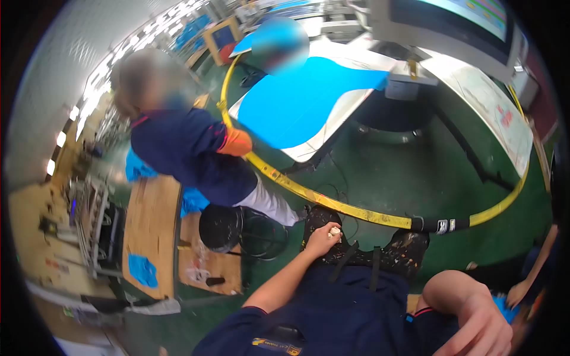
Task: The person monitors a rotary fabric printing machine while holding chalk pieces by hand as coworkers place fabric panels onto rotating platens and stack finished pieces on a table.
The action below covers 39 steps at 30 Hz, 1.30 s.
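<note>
My left hand [323, 240] is closed on a small pale object [335, 231] and rests over the dark, speckled trousers [320, 219] on my lap. Only part of that object shows between the fingers, so its kind is unclear. At the lower right, close to the camera, my right hand [482, 327] hangs with its fingers loosely bent and apart. Nothing shows in it. It is nearest to my dark blue shirt [380, 314], and a bit of blue cloth [504, 310] lies just beyond it.
A yellow rail [320, 200] curves in front of me. Beyond it, blue sheet material [297, 107] lies on a white platen, below a monitor [451, 29]. A co-worker in dark blue [184, 154] stands left, by a wooden bench [151, 237] and black stool [219, 228]. Another person's hand [518, 293] is at right.
</note>
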### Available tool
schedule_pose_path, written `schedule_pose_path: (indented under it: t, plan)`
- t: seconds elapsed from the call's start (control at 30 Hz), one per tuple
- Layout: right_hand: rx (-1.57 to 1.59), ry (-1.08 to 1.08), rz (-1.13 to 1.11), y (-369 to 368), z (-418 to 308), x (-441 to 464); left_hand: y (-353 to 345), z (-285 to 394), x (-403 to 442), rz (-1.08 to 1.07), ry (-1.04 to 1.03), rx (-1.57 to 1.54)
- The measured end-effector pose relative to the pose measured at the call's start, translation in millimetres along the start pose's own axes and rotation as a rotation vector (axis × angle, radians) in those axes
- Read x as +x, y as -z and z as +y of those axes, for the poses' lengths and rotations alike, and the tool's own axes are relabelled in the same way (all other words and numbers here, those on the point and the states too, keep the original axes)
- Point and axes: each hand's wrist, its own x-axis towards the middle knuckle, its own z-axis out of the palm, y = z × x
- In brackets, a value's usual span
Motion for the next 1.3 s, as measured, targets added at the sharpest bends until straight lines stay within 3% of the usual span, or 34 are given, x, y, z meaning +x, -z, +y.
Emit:
schedule_pose_path:
  t: [0.07,0.2,0.3,0.47,0.6,0.73,0.83,0.93,1.0,1.13,1.23,1.3]
  plan:
    - [-0.013,-0.023,-0.083,6,-14,-2,-2,0,5,0.011,-0.020,0.033]
    - [-0.500,-0.109,-0.205,17,-36,0,-1,3,6,-0.041,-0.004,0.041]
    - [-1.057,0.178,-0.194,13,-74,-32,-4,-2,11,-0.043,-0.021,0.030]
    - [-0.896,0.130,-0.348,35,-63,-6,-12,-17,13,-0.002,-0.027,0.046]
    - [-1.109,0.145,-0.240,32,-64,-4,-8,-7,10,0.004,-0.037,0.038]
    - [-0.946,0.048,-0.363,46,-79,-1,-10,-4,13,-0.030,-0.036,-0.002]
    - [-0.573,0.182,-0.275,43,-77,-14,-8,-10,12,0.003,-0.046,0.113]
    - [-0.138,0.517,0.153,31,-38,-25,-4,-3,9,-0.004,-0.028,0.048]
    - [0.191,0.235,0.300,54,-48,-50,-6,-4,9,-0.010,-0.029,-0.001]
    - [0.066,-0.198,0.637,84,-26,-89,-11,-7,11,0.038,-0.081,-0.004]
    - [0.141,-0.206,0.947,82,-17,-103,-12,-6,10,0.022,-0.067,-0.063]
    - [0.154,-0.167,0.898,84,-15,-104,-14,-14,11,0.023,-0.063,-0.073]
